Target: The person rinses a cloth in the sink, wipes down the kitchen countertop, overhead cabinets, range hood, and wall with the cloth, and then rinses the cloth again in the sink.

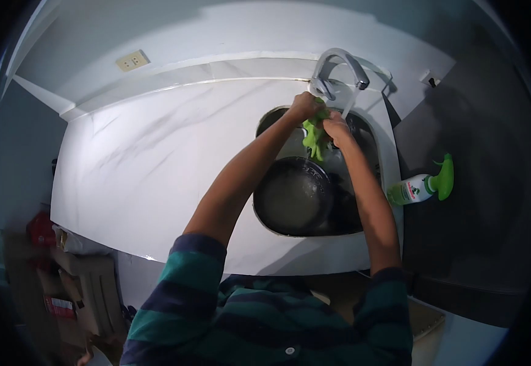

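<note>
Over the sink (378,160), my left hand (305,105) and my right hand (337,127) are both closed around a bright green cloth (314,140). Its lower end hangs loose in folds between and below them. Behind my hands curves a chrome faucet (339,55), with a stream of water (349,104) falling just beside my right hand. Below the cloth sits a round dark pan (293,198) holding cloudy water, in the left part of the basin. My fingertips are partly hidden by the cloth.
A white marbled counter (155,152) stretches to the left of the sink. At the right edge a spray bottle (421,186) with a green trigger head lies near a dark surface (467,244). On the back wall is a socket plate (132,60).
</note>
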{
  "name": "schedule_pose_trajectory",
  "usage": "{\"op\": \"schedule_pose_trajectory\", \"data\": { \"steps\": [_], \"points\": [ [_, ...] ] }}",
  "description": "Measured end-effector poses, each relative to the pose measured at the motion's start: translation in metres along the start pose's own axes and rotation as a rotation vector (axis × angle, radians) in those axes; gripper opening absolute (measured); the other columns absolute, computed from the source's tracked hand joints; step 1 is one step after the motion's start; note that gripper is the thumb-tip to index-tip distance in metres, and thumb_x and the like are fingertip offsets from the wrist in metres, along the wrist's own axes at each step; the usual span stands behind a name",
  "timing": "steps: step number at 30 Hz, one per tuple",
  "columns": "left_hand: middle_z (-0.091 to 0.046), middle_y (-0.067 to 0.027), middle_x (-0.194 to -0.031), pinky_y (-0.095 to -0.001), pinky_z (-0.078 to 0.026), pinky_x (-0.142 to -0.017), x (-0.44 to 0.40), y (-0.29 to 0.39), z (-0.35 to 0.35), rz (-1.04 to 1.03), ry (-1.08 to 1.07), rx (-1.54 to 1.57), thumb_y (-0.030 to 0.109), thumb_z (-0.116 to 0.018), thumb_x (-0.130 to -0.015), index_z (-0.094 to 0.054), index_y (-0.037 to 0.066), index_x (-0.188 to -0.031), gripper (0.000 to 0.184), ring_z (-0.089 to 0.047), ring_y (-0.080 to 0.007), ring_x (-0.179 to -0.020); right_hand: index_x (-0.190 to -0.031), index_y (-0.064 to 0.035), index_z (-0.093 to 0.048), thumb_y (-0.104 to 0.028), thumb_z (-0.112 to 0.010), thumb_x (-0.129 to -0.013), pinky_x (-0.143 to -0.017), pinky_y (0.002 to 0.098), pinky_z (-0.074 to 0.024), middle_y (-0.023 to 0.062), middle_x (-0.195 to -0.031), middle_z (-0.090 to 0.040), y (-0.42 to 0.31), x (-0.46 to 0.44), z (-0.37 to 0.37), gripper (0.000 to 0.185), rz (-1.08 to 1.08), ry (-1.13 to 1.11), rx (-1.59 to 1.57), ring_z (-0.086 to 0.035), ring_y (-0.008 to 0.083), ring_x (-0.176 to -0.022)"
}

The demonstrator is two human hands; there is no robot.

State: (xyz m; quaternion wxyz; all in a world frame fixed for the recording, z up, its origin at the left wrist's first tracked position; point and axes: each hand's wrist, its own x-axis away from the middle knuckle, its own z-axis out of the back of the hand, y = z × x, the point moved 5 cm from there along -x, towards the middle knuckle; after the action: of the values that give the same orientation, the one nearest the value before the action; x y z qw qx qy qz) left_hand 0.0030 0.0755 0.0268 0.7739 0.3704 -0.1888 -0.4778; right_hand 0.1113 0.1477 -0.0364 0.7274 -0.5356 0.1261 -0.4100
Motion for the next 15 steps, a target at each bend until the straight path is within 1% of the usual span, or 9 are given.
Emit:
{"op": "schedule_pose_trajectory", "data": {
  "steps": [3, 4, 5, 6, 7, 9, 10, 13, 15],
  "points": [
    [-0.061, -0.0209, -0.077, -0.0406, -0.048, -0.069, 0.009, -0.044, 0.012, 0.209, 0.156, 0.157, 0.045, -0.062, -0.068, -0.064, 0.002, -0.077, 0.044, -0.061, -0.0336, -0.078, -0.099, -0.0016, -0.056, -0.009, -0.057, -0.064, -0.077, 0.0369, -0.0450, 0.0196, -0.097, -0.059, -0.044, 0.020, -0.010, 0.036, 0.262, 0.037, 0.193, -0.056, 0.0293, -0.092],
    [-0.060, -0.0226, -0.083, -0.0420, -0.047, -0.072, 0.023, -0.026, 0.022, 0.251, 0.105, 0.085, 0.045, -0.054, -0.075, -0.063, 0.003, -0.084, 0.044, -0.060, -0.0342, -0.082, -0.104, -0.0022, -0.053, -0.006, -0.061, -0.059, -0.076, 0.0369, -0.0451, 0.0194, -0.095, -0.059, -0.031, -0.002, -0.024, 0.046, 0.476, -0.003, 0.217, -0.057, 0.0329, -0.088],
    [-0.060, -0.0213, -0.089, -0.0429, -0.047, -0.074, 0.010, -0.028, 0.009, 0.041, 0.015, -0.229, 0.044, -0.049, -0.079, -0.062, 0.007, -0.091, 0.042, -0.059, -0.0345, -0.086, -0.104, -0.0033, -0.051, -0.001, -0.066, -0.051, -0.070, 0.0358, -0.0470, 0.0151, -0.088, -0.060, -0.043, 0.015, -0.033, 0.056, 0.541, -0.118, 0.087, -0.058, 0.0301, -0.080],
    [-0.061, -0.0181, -0.091, -0.0430, -0.047, -0.075, -0.010, -0.047, -0.015, 0.125, -0.026, -0.272, 0.040, -0.048, -0.078, -0.062, 0.012, -0.094, 0.034, -0.058, -0.0346, -0.089, -0.106, -0.0061, -0.048, 0.003, -0.069, -0.046, -0.064, 0.0331, -0.0481, 0.0083, -0.085, -0.058, -0.032, 0.012, -0.049, 0.065, 0.097, -0.391, 0.133, -0.056, 0.0225, -0.078],
    [-0.061, -0.0160, -0.090, -0.0419, -0.047, -0.075, 0.009, -0.011, -0.002, 0.007, -0.023, -0.272, 0.034, -0.054, -0.072, -0.063, 0.011, -0.089, 0.030, -0.059, -0.0343, -0.087, -0.107, -0.0075, -0.045, 0.005, -0.071, -0.041, -0.062, 0.0296, -0.0488, 0.0037, -0.089, -0.055, -0.027, 0.020, -0.050, 0.072, 0.167, -0.335, -0.282, -0.054, 0.0163, -0.080],
    [-0.061, -0.0187, -0.086, -0.0424, -0.048, -0.072, 0.015, 0.005, -0.005, 0.037, -0.053, -0.221, 0.026, -0.062, -0.065, -0.062, 0.001, -0.079, 0.029, -0.060, -0.0344, -0.083, -0.111, -0.0071, -0.042, -0.002, -0.071, -0.048, -0.067, 0.0278, -0.0476, 0.0026, -0.093, -0.054, -0.030, 0.028, -0.041, 0.069, 0.200, -0.066, -0.558, -0.054, 0.0170, -0.083],
    [-0.061, -0.0204, -0.082, -0.0421, -0.048, -0.071, 0.007, 0.005, -0.015, 0.047, -0.033, -0.190, 0.025, -0.063, -0.066, -0.062, 0.000, -0.078, 0.028, -0.060, -0.0347, -0.081, -0.112, -0.0069, -0.042, -0.005, -0.070, -0.051, -0.069, 0.0269, -0.0470, 0.0024, -0.093, -0.054, -0.030, 0.032, -0.033, 0.067, 0.286, 0.063, -0.751, -0.054, 0.0176, -0.083],
    [-0.061, -0.0221, -0.078, -0.0402, -0.049, -0.068, -0.004, 0.022, -0.017, 0.110, 0.206, 0.129, 0.025, -0.067, -0.063, -0.062, -0.002, -0.071, 0.029, -0.060, -0.0351, -0.078, -0.113, -0.0060, -0.043, -0.013, -0.069, -0.059, -0.073, 0.0286, -0.0462, 0.0035, -0.094, -0.054, -0.029, 0.059, -0.015, 0.060, 0.471, 0.184, -0.463, -0.054, 0.0197, -0.084],
    [-0.061, -0.0223, -0.074, -0.0393, -0.049, -0.066, -0.016, 0.038, -0.019, 0.100, 0.228, 0.235, 0.025, -0.070, -0.061, -0.062, -0.003, -0.067, 0.030, -0.061, -0.0345, -0.075, -0.113, -0.0040, -0.045, -0.015, -0.068, -0.062, -0.074, 0.0305, -0.0460, 0.0066, -0.096, -0.055, -0.011, 0.060, -0.013, 0.057, 0.449, -0.005, -0.358, -0.055, 0.0211, -0.085]
  ]
}}
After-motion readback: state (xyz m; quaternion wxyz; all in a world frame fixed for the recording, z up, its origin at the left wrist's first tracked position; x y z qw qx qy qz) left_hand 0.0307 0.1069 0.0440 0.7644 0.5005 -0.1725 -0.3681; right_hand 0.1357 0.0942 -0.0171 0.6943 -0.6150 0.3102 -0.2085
